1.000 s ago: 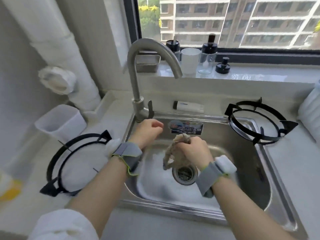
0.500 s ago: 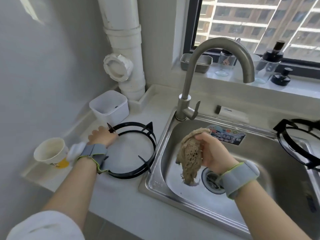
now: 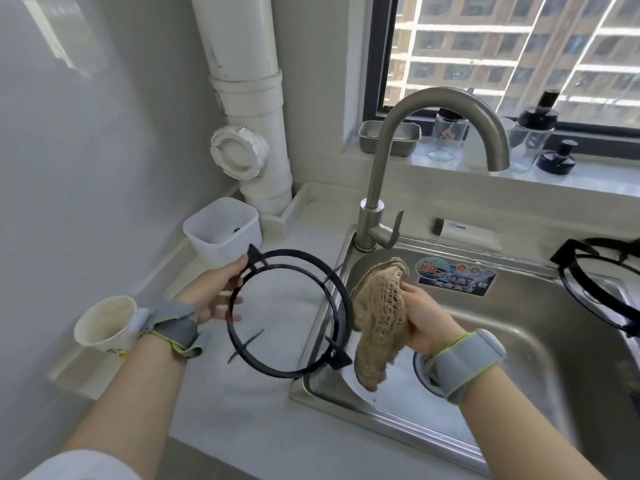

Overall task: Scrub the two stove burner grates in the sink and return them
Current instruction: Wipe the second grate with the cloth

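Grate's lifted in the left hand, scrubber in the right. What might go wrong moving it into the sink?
1. The left hand holds the grate by one edge only; it may tip or slip and strike the sink rim.
2. The net scrubber in the right hand could snag on the grate's pointed prongs.
3. The paper cup stands close by the left wrist and might get knocked.

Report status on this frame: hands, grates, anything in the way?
Left hand grips one grate, tilted across the sink rim. Right hand holds the mesh scrubber over the basin. Second grate rests on the sink's right edge. No obstruction seen.
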A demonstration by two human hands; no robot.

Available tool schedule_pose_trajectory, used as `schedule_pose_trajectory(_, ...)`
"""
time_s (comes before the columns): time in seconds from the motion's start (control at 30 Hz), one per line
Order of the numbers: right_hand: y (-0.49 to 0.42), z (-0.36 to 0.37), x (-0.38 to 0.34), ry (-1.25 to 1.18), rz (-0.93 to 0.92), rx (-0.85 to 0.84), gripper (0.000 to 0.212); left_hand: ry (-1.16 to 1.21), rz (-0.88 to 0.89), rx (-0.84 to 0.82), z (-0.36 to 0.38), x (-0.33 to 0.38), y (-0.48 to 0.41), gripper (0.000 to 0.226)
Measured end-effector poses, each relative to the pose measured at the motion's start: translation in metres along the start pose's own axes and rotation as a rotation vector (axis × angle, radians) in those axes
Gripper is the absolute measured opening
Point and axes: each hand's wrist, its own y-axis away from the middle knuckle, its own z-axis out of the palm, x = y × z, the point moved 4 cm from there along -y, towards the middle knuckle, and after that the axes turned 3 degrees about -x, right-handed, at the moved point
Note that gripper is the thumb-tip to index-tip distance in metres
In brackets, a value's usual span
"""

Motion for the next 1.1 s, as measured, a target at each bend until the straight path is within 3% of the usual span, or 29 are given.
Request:
schedule_pose_trajectory(0.13,0.001,0.003,0.002,-0.004,-0.004,0.128,0.018,0.018,0.193,-0.080,0.038,0.026,0.022,0.029)
schedule_pose_trajectory(0.2,0.003,0.004,0.004,-0.034,0.021,0.135,0.018,0.210,0.272,-0.117,0.067,0.034,0.032,0.016)
schedule_pose_trajectory(0.33,0.013,0.006,0.008,-0.158,0.091,0.130,0.038,0.416,0.217,-0.256,0.121,0.046,0.051,0.027)
schedule_pose_trajectory(0.43,0.016,-0.001,-0.008,-0.124,-0.013,0.114,0.034,0.316,0.203,-0.355,0.162,0.054,0.069,0.031)
schedule_pose_trajectory(0.5,0.020,-0.008,-0.017,-0.197,0.063,0.171,0.039,0.279,0.227,-0.381,0.181,0.055,0.076,0.032)
schedule_pose_trajectory(0.57,0.036,-0.023,-0.027,-0.217,0.023,0.163,0.031,0.269,0.232,-0.430,0.204,0.056,0.084,0.034)
schedule_pose_trajectory(0.67,0.045,-0.049,-0.046,-0.200,-0.212,0.265,0.020,0.178,0.273,-0.488,0.233,0.057,0.092,0.033)
schedule_pose_trajectory(0.83,0.062,-0.080,-0.061,-0.175,-0.294,0.498,0.018,0.186,0.316,-0.611,0.273,0.052,0.107,0.028)
schedule_pose_trajectory(1.0,0.073,-0.090,-0.069,-0.042,-0.402,0.488,0.017,0.310,0.357,-0.483,0.297,0.050,0.114,0.036)
schedule_pose_trajectory(1.1,0.084,-0.089,-0.070,0.210,-0.471,0.425,0.021,0.503,0.273,-0.442,0.305,0.055,0.112,0.039)
